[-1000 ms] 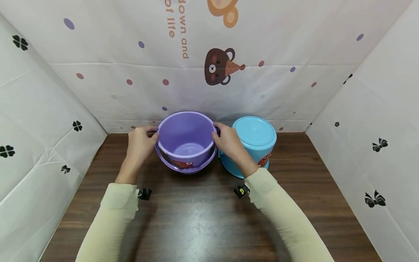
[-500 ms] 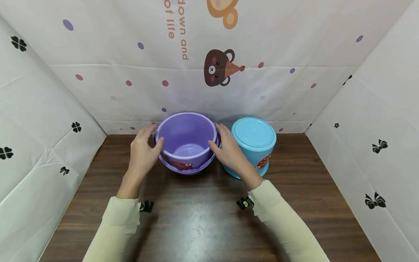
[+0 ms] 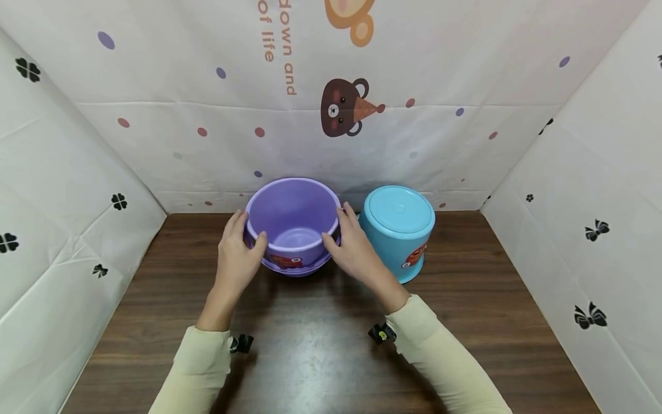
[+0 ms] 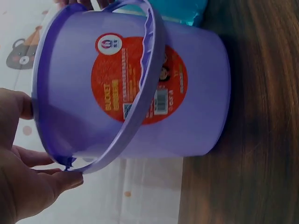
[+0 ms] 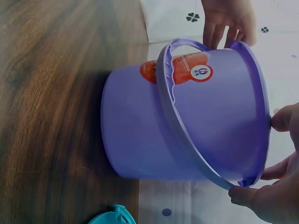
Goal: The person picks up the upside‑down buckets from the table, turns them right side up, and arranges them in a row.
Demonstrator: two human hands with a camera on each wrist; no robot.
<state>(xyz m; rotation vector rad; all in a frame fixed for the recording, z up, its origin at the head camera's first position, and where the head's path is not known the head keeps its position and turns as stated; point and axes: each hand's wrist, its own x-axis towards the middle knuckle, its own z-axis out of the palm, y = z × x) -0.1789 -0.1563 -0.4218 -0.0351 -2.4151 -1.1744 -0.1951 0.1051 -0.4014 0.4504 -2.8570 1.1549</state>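
A purple bucket (image 3: pixel 297 213) stands upright on the wooden table, its mouth facing up and a red label (image 4: pixel 121 79) on its front. Its handle (image 5: pixel 180 126) hangs down across the front. My left hand (image 3: pixel 238 253) rests at the left side of the rim, thumb toward the front and fingers spread along the side. In the left wrist view its fingertips (image 4: pixel 70 179) touch the handle's end. On the opposite side my right hand (image 3: pixel 354 247) lies against the rim in the same way, a fingertip (image 5: pixel 240 196) at the handle.
A light blue bucket (image 3: pixel 399 213) stands upside down just right of the purple one. Behind both rises a white printed wall (image 3: pixel 207 155). White side walls (image 3: pixel 584 230) border the dark wooden table (image 3: pixel 310 356).
Both hands have let go of the rim where they pinched it, loosened, and settled lower round its sides with thumbs toward the front. The purple bucket stays in place.
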